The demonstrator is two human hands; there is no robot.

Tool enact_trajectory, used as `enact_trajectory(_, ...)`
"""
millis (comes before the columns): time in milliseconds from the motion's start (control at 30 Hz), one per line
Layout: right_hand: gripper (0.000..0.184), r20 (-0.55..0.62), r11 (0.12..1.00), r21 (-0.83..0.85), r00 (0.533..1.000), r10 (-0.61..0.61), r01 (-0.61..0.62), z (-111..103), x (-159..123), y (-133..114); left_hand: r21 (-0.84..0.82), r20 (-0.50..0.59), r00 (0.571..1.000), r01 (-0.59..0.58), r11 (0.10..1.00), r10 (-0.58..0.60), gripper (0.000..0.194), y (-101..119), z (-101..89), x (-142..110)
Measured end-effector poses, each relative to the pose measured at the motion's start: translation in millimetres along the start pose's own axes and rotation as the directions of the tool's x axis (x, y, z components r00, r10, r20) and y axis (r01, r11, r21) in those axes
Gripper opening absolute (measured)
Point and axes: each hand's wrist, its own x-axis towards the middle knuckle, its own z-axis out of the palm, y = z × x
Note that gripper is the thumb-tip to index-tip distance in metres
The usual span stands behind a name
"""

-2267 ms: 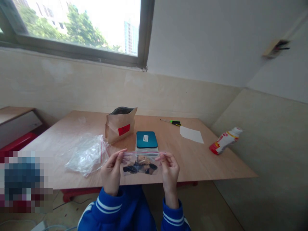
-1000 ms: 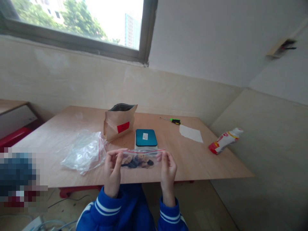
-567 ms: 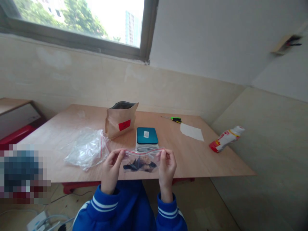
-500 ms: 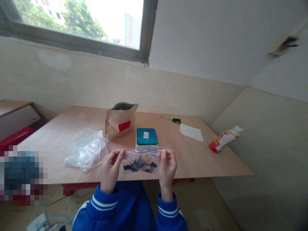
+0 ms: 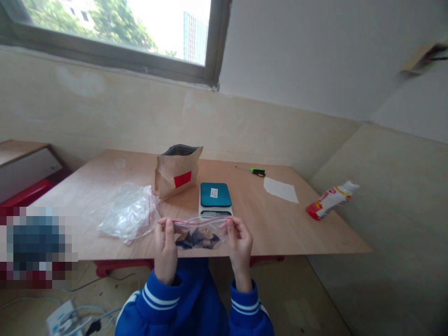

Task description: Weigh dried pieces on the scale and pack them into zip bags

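Between my two hands a clear zip-lock bag point(image 5: 199, 237) with a red seal line is stretched, dark and brown pieces lying inside it. My left hand point(image 5: 165, 249) pinches its upper left corner, and my right hand point(image 5: 241, 247) pinches the upper right one. Just beyond the bag sits a kitchen scale point(image 5: 215, 195) with a teal top and a small white label. Behind it to the left, a brown paper pouch point(image 5: 178, 173) with a red label stands with its mouth open. A heap of clear plastic bags point(image 5: 128, 214) lies left of my left hand.
Toward the back right of the wooden table point(image 5: 273, 228) lie a screwdriver point(image 5: 257, 171) with a green and black handle and a sheet of white paper point(image 5: 280, 190). A white and red bottle point(image 5: 331, 201) lies tilted by the right edge. A power strip point(image 5: 65, 317) is on the floor.
Both hands still hold the zip-lock bag's top corners. My left hand has shifted slightly right and the hands are a little closer together. The view has shifted slightly.
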Motion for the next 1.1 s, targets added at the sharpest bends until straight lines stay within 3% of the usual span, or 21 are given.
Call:
enact_trajectory(200, 0.027, -0.136, 0.997, 0.081, 0.99, 0.019, -0.009, 4, 3, 1, -0.185, 0.244, 0.97, 0.07, 0.98, -0.023, 0.028, -3, 2.5, 9)
enact_trajectory(300, 0.028, -0.181, 0.994, 0.11, 0.983, 0.032, -0.012, 5, 3, 3, -0.173, 0.344, 0.938, 0.111, 0.979, -0.046, 0.029, 0, 5.7, 9)
enact_trajectory(467, 0.03, -0.139, 0.998, 0.055, 0.989, 0.042, -0.035, -1, 2, 4, -0.133, 0.329, 0.944, 0.078, 0.988, -0.03, 0.03, -2, 4.1, 7)
enact_trajectory(633, 0.027, -0.108, 0.998, -0.05, 0.993, -0.044, 0.039, -9, 0, 5, -0.073, 0.304, 0.952, 0.056, 0.996, -0.031, 0.031, -4, -3.9, 8)
enact_trajectory(833, 0.023, -0.149, 0.989, -0.111, 0.982, -0.116, 0.1, -7, -2, 9, 0.159, 0.344, 0.935, -0.147, 0.976, 0.084, 0.025, 4, -12.5, 10)
enact_trajectory(1000, 0.024, -0.112, 0.998, -0.021, 0.991, -0.068, 0.066, -4, 1, 8, 0.144, 0.279, 0.954, -0.155, 0.977, 0.11, 0.025, 5, -7.8, 9)
enact_trajectory(1100, 0.023, -0.029, 0.998, 0.065, 1.0, -0.002, 0.004, -5, 3, 5, 0.097, 0.251, 0.963, -0.13, 0.987, 0.102, 0.026, 6, -5.7, 9)
